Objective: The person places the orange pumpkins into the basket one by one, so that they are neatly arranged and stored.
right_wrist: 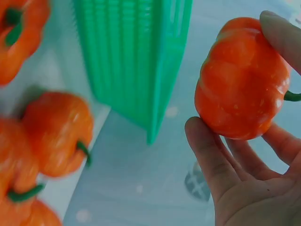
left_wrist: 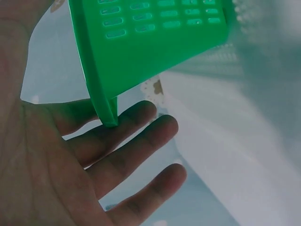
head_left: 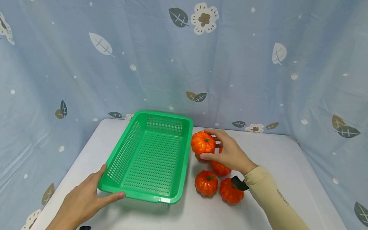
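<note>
A glossy orange toy pumpkin with a green stem is held between the thumb and fingers of my right hand, just right of the basket. In the right wrist view the pumpkin is up off the table. My left hand touches the near left corner of an unfilled green plastic basket. In the left wrist view, its fairly straight, spread fingers lie against the basket's rim. Several more pumpkins, such as one nearby, lie on the table under and in front of my right hand, some partly hidden.
The white table reaches back to a pale blue curtain with leaf and flower prints, which also hangs at both sides. The basket stands left of the pumpkins.
</note>
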`<state>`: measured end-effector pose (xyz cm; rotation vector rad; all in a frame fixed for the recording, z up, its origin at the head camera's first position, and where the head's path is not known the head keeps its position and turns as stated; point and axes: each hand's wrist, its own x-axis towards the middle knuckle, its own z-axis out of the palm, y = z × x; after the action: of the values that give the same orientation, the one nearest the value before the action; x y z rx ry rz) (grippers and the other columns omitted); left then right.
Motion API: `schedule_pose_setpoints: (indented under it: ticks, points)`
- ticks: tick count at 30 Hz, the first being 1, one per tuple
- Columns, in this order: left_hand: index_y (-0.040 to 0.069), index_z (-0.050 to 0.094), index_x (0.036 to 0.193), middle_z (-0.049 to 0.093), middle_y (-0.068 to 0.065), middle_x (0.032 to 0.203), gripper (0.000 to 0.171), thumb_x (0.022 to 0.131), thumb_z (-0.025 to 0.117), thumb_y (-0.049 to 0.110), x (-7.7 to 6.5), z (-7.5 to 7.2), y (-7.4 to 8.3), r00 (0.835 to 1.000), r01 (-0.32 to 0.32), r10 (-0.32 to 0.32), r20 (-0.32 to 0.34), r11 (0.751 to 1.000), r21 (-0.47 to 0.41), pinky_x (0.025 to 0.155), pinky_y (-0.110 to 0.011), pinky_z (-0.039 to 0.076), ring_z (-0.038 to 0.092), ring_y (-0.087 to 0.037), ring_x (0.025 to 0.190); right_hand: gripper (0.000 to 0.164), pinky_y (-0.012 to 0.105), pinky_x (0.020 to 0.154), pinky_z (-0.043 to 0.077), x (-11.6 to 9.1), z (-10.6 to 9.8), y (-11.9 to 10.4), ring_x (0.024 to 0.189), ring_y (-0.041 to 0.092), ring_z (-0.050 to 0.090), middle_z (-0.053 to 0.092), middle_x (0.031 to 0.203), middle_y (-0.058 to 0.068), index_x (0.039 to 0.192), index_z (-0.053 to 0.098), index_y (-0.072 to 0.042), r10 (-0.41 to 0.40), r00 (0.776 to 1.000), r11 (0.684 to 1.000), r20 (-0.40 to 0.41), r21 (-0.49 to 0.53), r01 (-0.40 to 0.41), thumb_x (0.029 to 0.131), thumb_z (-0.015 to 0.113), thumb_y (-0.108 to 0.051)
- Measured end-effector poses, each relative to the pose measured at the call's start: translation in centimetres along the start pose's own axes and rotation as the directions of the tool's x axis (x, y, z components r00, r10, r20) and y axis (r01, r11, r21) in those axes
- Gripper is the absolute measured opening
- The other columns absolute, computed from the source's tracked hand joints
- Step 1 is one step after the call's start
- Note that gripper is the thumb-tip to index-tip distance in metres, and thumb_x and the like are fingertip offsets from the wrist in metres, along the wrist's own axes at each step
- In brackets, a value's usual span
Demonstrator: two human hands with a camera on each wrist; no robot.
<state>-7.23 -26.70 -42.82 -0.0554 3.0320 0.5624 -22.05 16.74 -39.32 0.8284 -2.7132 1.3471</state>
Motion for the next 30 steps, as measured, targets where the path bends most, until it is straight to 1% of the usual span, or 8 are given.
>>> schedule_pose_setpoints:
  ticks: [6,9,10,14,19,23,26,30]
  points:
    - [0.0,0.023,0.16,0.046,-0.031,0.146,0.125,0.076,0.064,0.083,0.0,0.0,0.0,1.0,0.009,-0.009,0.003,1.0,-0.001,0.081,-0.067,0.048,0.053,-0.052,0.123,0.08,0.038,0.097,0.054,2.3,2.9,-2.0,0.12,0.017,0.056,0.051,0.141,-0.006,0.147,0.051,-0.026,-0.068,0.996,0.992,0.052,0.108,0.062,0.078,0.09,-0.039]
    - [0.0,0.022,0.16,0.046,-0.031,0.146,0.125,0.076,0.063,0.083,0.0,0.0,0.0,1.0,0.011,-0.011,0.008,1.0,0.002,0.081,-0.067,0.048,0.053,-0.053,0.122,0.08,0.037,0.094,0.055,3.6,4.3,-2.7,0.118,0.015,0.057,0.053,0.137,-0.007,0.147,0.051,-0.023,-0.092,0.993,0.99,0.08,0.114,0.083,0.078,0.09,-0.038]
    - [0.0,0.022,0.16,0.046,-0.031,0.146,0.125,0.076,0.063,0.083,0.1,0.0,0.0,1.0,0.009,-0.009,0.006,1.0,0.004,0.081,-0.067,0.048,0.053,-0.053,0.122,0.081,0.034,0.093,0.055,4.0,4.7,-2.8,0.117,0.012,0.057,0.053,0.135,-0.009,0.146,0.051,-0.024,-0.102,0.991,0.989,0.091,0.115,0.091,0.078,0.089,-0.041]
    - [0.0,0.022,0.16,0.046,-0.031,0.146,0.126,0.076,0.063,0.084,0.1,0.0,0.1,1.0,0.008,-0.008,0.006,1.0,0.012,0.08,-0.067,0.048,0.054,-0.053,0.121,0.08,0.027,0.091,0.054,5.4,6.2,-3.9,0.115,0.009,0.055,0.054,0.132,-0.009,0.146,0.052,-0.02,-0.116,0.984,0.989,0.136,0.103,0.102,0.079,0.089,-0.039]
    - [-0.002,0.021,0.16,0.044,-0.033,0.146,0.127,0.076,0.062,0.084,0.2,-0.2,0.0,0.999,0.019,-0.019,0.027,1.0,0.021,0.08,-0.066,0.049,0.054,-0.052,0.121,0.081,0.031,0.088,0.057,6.6,7.8,-5.3,0.114,0.012,0.055,0.054,0.134,-0.006,0.147,0.051,-0.017,-0.122,0.976,0.988,0.182,0.117,0.101,0.079,0.089,-0.037]
    - [-0.003,0.021,0.16,0.044,-0.033,0.147,0.127,0.076,0.062,0.084,0.1,-0.2,0.0,0.999,0.019,-0.02,0.035,1.0,0.016,0.08,-0.066,0.049,0.054,-0.052,0.121,0.081,0.029,0.088,0.057,7.3,9.0,-5.9,0.116,0.014,0.054,0.053,0.137,-0.004,0.148,0.05,-0.014,-0.103,0.973,0.989,0.209,0.129,0.077,0.08,0.088,-0.036]
    - [-0.002,0.02,0.16,0.043,-0.033,0.147,0.126,0.077,0.061,0.083,0.1,-0.1,0.0,0.999,0.015,-0.016,0.033,1.0,0.013,0.079,-0.066,0.049,0.054,-0.053,0.12,0.081,0.026,0.087,0.056,7.6,9.6,-6.1,0.116,0.014,0.053,0.052,0.139,-0.003,0.148,0.05,-0.014,-0.086,0.974,0.992,0.21,0.108,0.064,0.081,0.088,-0.038]
    - [-0.001,0.016,0.161,0.041,-0.033,0.148,0.125,0.079,0.061,0.082,0.1,-0.1,0.1,0.999,0.018,-0.018,0.046,1.0,-0.004,0.079,-0.066,0.049,0.053,-0.054,0.121,0.081,0.026,0.084,0.057,8.1,10.4,-6.5,0.116,0.015,0.054,0.053,0.139,-0.003,0.148,0.05,-0.015,-0.072,0.978,0.99,0.194,0.13,0.047,0.081,0.087,-0.04]
